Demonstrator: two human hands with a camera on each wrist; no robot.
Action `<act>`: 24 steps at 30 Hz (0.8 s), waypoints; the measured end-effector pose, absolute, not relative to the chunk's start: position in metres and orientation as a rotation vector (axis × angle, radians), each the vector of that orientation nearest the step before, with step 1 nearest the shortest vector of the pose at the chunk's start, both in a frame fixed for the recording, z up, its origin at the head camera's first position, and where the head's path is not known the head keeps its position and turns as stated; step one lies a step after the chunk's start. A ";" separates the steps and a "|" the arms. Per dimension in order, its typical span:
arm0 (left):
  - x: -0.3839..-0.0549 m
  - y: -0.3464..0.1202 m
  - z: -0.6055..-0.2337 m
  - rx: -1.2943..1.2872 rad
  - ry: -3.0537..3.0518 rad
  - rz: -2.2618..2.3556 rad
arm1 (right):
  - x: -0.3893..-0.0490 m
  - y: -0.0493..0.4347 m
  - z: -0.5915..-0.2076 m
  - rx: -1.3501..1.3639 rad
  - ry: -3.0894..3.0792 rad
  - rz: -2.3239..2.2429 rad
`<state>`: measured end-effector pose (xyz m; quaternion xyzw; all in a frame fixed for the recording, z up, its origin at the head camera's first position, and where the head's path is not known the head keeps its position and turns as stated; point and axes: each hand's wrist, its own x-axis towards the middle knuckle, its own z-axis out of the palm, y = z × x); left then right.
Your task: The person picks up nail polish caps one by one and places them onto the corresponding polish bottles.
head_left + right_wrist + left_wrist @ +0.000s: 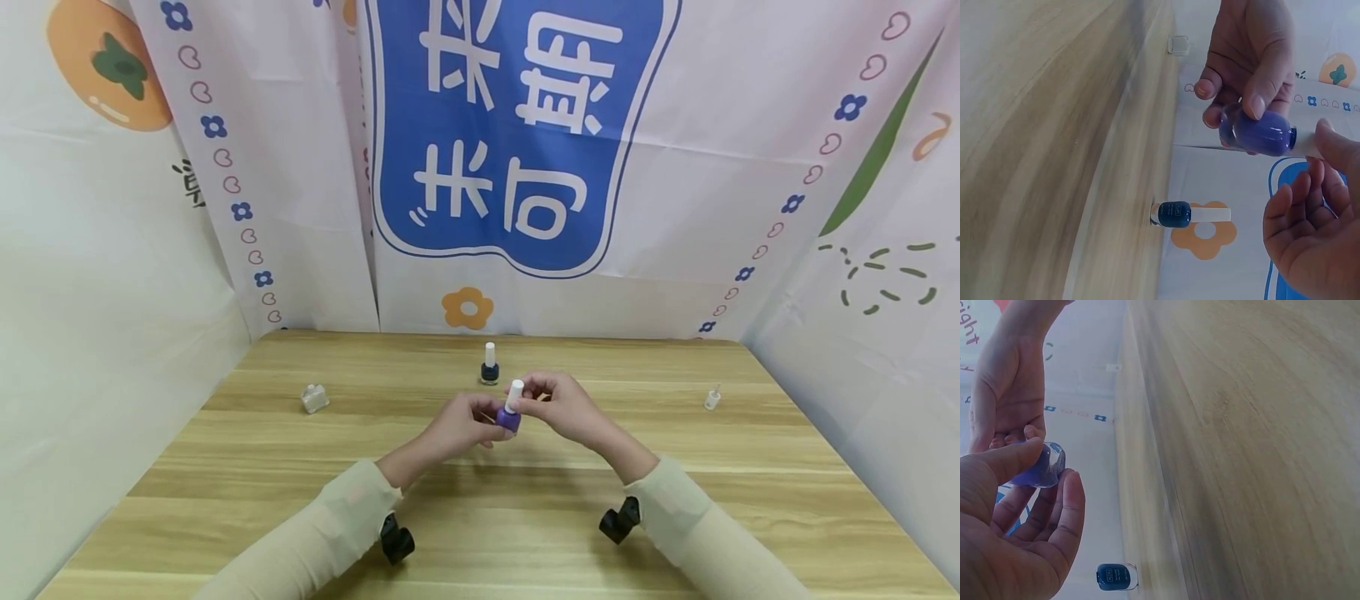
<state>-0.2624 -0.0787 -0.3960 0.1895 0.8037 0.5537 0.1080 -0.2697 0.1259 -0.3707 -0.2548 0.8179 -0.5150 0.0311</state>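
A purple nail polish bottle (507, 418) with a white cap (515, 394) is held above the table, tilted a little. My left hand (459, 427) grips its glass body between thumb and fingers, as the right wrist view shows with the purple bottle (1263, 132). My right hand (561, 403) pinches the white cap between thumb and fingers. Just behind the hands stands a dark teal nail polish bottle (490, 372), upright with its white cap on. In the left wrist view this teal bottle (1114, 576) shows near the bottom.
At the left of the wooden table (480, 550) lies a small clear bottle (315, 398) without a cap. A white cap with its brush upward (712, 398) stands at the right. Printed cloth (315, 167) hangs behind and along both sides.
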 end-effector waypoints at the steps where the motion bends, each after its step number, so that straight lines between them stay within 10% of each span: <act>1: -0.262 -0.079 -0.396 0.552 2.365 1.634 | -0.269 0.125 -0.371 -0.763 2.522 -1.605; 24: -0.263 -0.080 -0.397 0.556 2.369 1.632 | -0.265 0.127 -0.360 -0.913 2.427 -1.520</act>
